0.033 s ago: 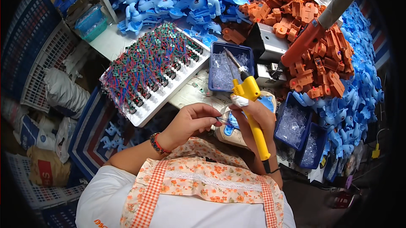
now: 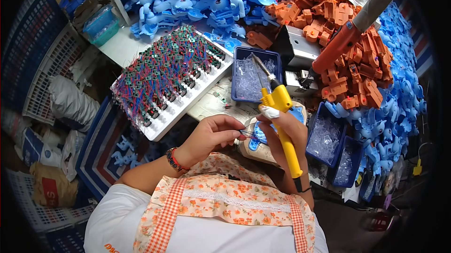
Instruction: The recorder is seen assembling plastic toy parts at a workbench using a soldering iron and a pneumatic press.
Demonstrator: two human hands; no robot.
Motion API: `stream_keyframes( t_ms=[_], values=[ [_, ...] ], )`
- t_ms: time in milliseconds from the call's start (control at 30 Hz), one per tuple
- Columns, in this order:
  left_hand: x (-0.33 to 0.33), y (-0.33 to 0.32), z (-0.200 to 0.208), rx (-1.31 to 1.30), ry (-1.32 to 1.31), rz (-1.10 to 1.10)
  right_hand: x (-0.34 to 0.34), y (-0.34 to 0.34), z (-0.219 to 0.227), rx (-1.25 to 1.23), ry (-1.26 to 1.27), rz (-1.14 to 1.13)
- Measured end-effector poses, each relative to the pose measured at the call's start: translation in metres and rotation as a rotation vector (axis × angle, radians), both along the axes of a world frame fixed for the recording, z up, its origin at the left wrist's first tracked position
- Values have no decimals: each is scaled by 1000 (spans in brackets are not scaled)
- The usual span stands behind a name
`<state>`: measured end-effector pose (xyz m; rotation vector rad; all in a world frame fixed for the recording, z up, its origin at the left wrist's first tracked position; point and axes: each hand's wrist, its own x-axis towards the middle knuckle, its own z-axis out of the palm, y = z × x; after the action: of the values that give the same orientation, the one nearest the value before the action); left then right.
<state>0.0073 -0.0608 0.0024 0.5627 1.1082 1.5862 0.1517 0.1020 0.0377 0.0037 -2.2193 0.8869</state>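
Observation:
My left hand (image 2: 213, 135) pinches thin dark wires (image 2: 247, 133) between thumb and fingertips; what they end in is too small to make out. Gripped in my right hand (image 2: 289, 133) is a yellow soldering gun (image 2: 281, 99), its metal tip pointing up and away over a tray of clear pieces. White wrapping shows near the gun's trigger. The right fingertips are close to the wires, partly hidden behind the gun. Under that hand, a blue plastic part (image 2: 254, 144) lies on a pale block (image 2: 244, 149).
A white rack (image 2: 159, 133) full of small wired circuit boards (image 2: 169, 70) stands to the left. Blue trays (image 2: 233, 94) hold clear plastic pieces. Orange parts (image 2: 336, 11) and blue parts (image 2: 178, 4) are heaped behind and to the right. A red-orange pole (image 2: 336, 48) slants in at the right.
My right hand and the soldering gun have shifted slightly to the right. My left hand stays in place with the wires.

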Motion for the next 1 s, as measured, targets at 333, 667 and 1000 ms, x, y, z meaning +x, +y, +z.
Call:
stream_keyframes(
  t_ms=[333, 667, 1000],
  values=[
    [0, -1, 0, -6, 38, 54, 18, 6, -10, -306, 85, 40],
    [8, 5, -5, 173, 194, 4, 3, -12, -20, -366, -79, -46],
    [4, 10, 3, 120, 139, -6, 17, -4, -8, -111, 68, -44]
  ],
)
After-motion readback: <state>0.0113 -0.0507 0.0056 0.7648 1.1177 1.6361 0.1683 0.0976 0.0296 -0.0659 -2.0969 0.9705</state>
